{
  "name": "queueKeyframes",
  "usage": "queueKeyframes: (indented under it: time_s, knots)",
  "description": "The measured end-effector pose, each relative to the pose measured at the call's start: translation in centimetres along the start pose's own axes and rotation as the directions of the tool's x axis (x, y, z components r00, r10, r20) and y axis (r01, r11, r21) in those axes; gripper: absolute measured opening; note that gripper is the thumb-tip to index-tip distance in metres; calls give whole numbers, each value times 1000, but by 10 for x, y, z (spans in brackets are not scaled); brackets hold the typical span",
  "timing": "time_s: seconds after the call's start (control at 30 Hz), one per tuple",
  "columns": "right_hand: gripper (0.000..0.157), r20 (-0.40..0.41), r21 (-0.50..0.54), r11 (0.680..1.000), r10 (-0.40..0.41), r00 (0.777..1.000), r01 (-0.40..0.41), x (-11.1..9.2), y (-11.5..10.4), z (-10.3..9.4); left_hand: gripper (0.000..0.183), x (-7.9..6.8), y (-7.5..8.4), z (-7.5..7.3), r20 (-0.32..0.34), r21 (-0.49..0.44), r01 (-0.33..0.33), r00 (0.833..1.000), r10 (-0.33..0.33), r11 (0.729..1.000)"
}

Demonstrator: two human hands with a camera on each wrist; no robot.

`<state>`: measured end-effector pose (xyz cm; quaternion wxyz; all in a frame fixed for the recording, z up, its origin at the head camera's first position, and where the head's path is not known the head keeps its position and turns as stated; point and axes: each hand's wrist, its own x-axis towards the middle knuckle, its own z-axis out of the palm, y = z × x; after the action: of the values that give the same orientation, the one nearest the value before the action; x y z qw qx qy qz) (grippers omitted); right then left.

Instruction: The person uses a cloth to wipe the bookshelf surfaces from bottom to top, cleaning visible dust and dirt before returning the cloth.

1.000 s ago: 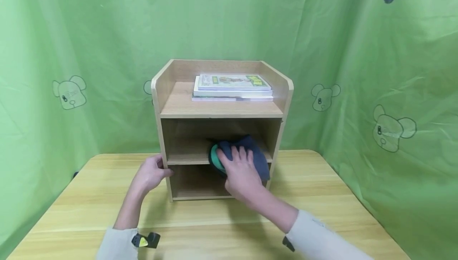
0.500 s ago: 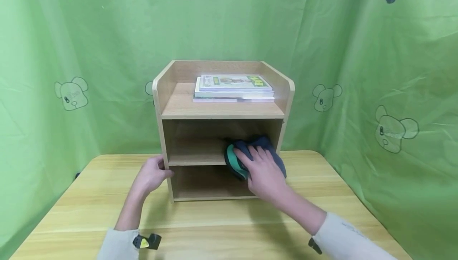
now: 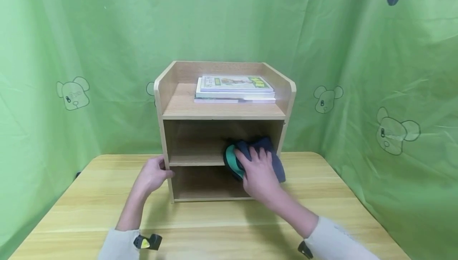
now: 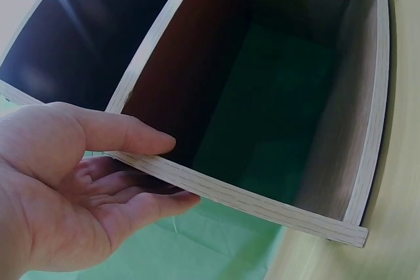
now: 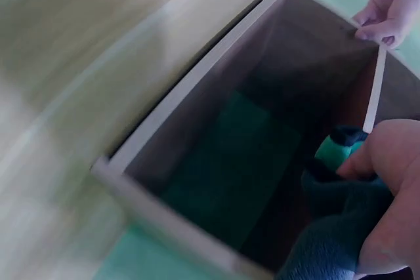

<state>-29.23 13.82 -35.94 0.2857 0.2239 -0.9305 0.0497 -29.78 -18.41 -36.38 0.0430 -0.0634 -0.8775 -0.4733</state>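
A small wooden shelf unit stands on the table. My left hand grips its left side panel near the middle board's level. In the left wrist view the thumb lies inside the panel and the other fingers are outside. My right hand holds a dark blue cloth with a green part over the right part of the middle board's front edge. In the right wrist view the cloth is bunched under the thumb and fingers, and part of it is hidden by the hand.
Several books lie stacked on the top shelf. Raised wooden sides border that shelf. The wooden table extends around the unit, and a green curtain hangs behind it and on both sides.
My right hand has moved right along the middle board with the cloth, then slightly back left in the last half second. My left hand keeps its grip on the side panel.
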Motion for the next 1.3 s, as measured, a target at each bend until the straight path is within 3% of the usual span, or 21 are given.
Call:
queueKeyframes:
  time_s: [0.23, 0.7, 0.83, 1.0, 1.2, 1.3]
  knots:
    - [70, 5, 23, 998, 53, 999, -54, 8, -24, 7, 42, 1, 0, -1, 4, 6, 15, 1000, -15, 1000]
    - [67, 0, 56, 998, -39, 999, 39, 27, -75, 17, 43, 4, -10, -5, 27, -1, 8, 1000, -8, 1000]
    - [63, 28, 49, 997, -53, 998, 52, 28, -80, 17, 44, 5, -9, -4, 31, 11, 13, 999, -13, 1000]
    - [63, 65, 93, 996, -1, 998, -5, 29, -82, 15, 42, 6, -7, -3, 15, 16, -4, 1000, 3, 1000]
    - [55, 11, 21, 1000, 12, 1000, -12, 31, -83, 19, 42, 4, -7, -3, 25, 6, 11, 1000, -11, 1000]
    - [68, -22, -21, 1000, -1, 1000, 0, 33, -82, 21, 43, 4, -7, -4, 28, 4, 15, 999, -15, 1000]
